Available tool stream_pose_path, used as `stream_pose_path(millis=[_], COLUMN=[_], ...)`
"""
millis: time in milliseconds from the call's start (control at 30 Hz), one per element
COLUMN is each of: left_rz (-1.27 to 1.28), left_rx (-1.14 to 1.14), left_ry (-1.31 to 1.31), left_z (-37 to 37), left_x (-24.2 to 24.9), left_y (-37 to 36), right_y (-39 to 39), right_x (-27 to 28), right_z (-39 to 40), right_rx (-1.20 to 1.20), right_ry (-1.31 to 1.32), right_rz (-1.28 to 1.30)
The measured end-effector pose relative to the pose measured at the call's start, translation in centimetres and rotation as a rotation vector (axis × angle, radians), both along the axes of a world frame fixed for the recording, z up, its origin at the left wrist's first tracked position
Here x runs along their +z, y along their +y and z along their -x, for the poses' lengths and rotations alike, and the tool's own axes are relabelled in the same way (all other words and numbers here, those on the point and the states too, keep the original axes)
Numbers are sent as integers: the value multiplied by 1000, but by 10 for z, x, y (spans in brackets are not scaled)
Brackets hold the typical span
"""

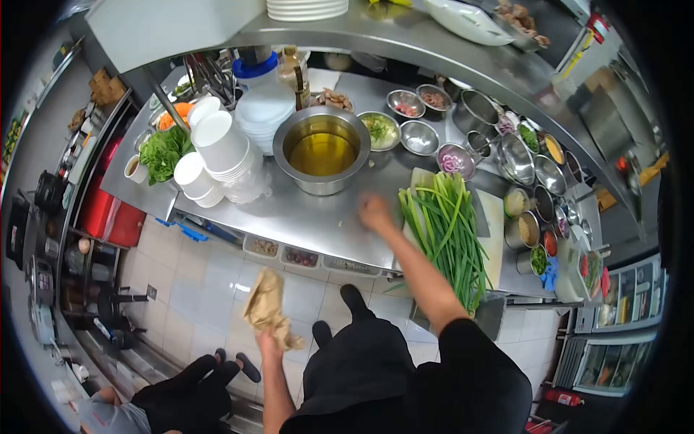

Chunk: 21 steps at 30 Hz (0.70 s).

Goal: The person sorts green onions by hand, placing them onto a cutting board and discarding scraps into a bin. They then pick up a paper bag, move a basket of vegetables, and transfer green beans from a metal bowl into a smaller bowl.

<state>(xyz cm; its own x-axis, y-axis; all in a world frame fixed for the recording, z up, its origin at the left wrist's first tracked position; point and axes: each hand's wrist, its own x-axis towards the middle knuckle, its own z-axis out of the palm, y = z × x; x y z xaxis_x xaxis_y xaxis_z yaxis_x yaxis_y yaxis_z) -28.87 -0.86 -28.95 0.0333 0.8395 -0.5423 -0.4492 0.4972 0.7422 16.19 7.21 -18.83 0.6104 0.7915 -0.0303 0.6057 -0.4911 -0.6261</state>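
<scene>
My left hand point(268, 343) is closed on a crumpled brown paper point(264, 298), held low over the floor in front of the counter. My right hand point(374, 212) is over the steel counter point(289, 223), its fingers curled; whatever they may hold is too small to make out. Just right of it, a large bunch of green onions point(450, 235) lies across a white cutting board point(493, 249), beside a knife blade point(482, 214). Behind my right hand and to its left stands a steel pot point(323, 186) with yellow liquid.
Stacked white containers point(220, 141) and leafy greens point(165, 154) stand at the left. Steel bowls point(420, 137) line the back and right. A shelf point(405, 36) overhangs the counter's rear. Another person point(173, 398) is at the lower left.
</scene>
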Motion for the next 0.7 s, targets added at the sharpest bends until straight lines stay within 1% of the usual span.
stream_pose_path(millis=[33,67,100,133,167,200,233,267,333,367,400,433,467,500,533,567,600,633,667,700], left_rz=[15,64,117,139,149,157,213,206,216,242,263,303,278,253,211,203,207,209,183,187], left_rx=[15,69,125,145,217,287,269,299,355,382,369,385,328,265,222,162,110,40,-67,-134], left_ry=[22,54,93,127,185,237,215,216,211,210,174,147,112,74,82,44,42,36,61,-5], left_z=[12,30,43,39,22,12,27,27,5,-5,0,-13,-8,-5,-14,-17,-14,-19,-38,-46], left_x=[0,0,5,27,62,83,67,67,80,89,71,77,58,37,37,28,16,4,27,33], left_y=[-1,-7,-19,-32,-35,-39,-47,-57,-64,-68,-78,-80,-84,-89,-87,-84,-81,-74,-65,-60], right_y=[25,52,67,77,88,92,88,80,47,31,14,7,-1,-1,2,-5,2,12,23,12], right_x=[6,-26,-32,-38,-56,-59,-63,-65,-61,-44,-30,-55,-49,-57,-51,-45,-73,-104,-138,-101], right_z=[-29,-65,-81,-91,-101,-100,-93,-85,-44,-18,4,17,26,28,31,33,34,40,46,50], right_rx=[-132,-164,-148,-134,-96,-58,8,70,269,327,380,488,559,572,564,560,527,380,347,375], right_ry=[-141,-300,-327,-352,-341,-337,-253,-176,146,251,359,15,14,-127,-223,-288,-356,-323,-399,-412], right_rz=[-12,-169,-210,-251,-204,-159,-106,-59,-126,-185,-242,-329,-428,-476,-533,-524,-509,-416,-427,-103])
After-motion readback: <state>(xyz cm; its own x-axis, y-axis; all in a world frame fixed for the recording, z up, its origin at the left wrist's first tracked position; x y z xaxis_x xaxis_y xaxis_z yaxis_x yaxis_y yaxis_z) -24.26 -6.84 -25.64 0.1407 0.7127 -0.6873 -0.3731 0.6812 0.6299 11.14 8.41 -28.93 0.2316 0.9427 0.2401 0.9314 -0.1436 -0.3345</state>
